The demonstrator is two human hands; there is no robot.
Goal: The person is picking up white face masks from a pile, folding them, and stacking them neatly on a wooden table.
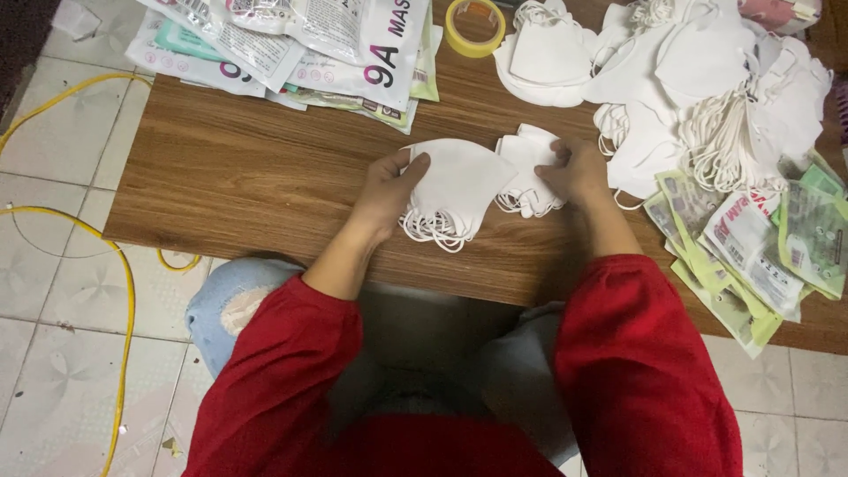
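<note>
A yellow cable (115, 265) loops over the tiled floor (53, 159) at far left, beside the low wooden worktop (247, 168). At the worktop's upper left lies a fanned pile of flat packets (291, 44), white and pale green with dark and pink print; a roll of yellow tape (474, 26) sits just right of them.

The left hand (389, 190) has its fingers closed on a stack of white masks (455, 190), thumb on top, the ear loops hanging out below toward the near edge. Just right of it, the right hand (579, 170) presses a second, smaller mask stack (527, 172), fingers curled over its right side; whether they pinch it or only rest there I cannot tell. The two stacks touch at the middle of the worktop.

Beyond the right hand spreads a loose heap of masks (698, 79) with tangled loops. At the right edge, green-and-white packets (760, 256) with red print lie fanned, some overhanging the edge.

Risks, as I judge them: the dangling loops could snag and pull the held stack apart, and the overhanging packets could slide to the floor if a sleeve brushes them.
</note>
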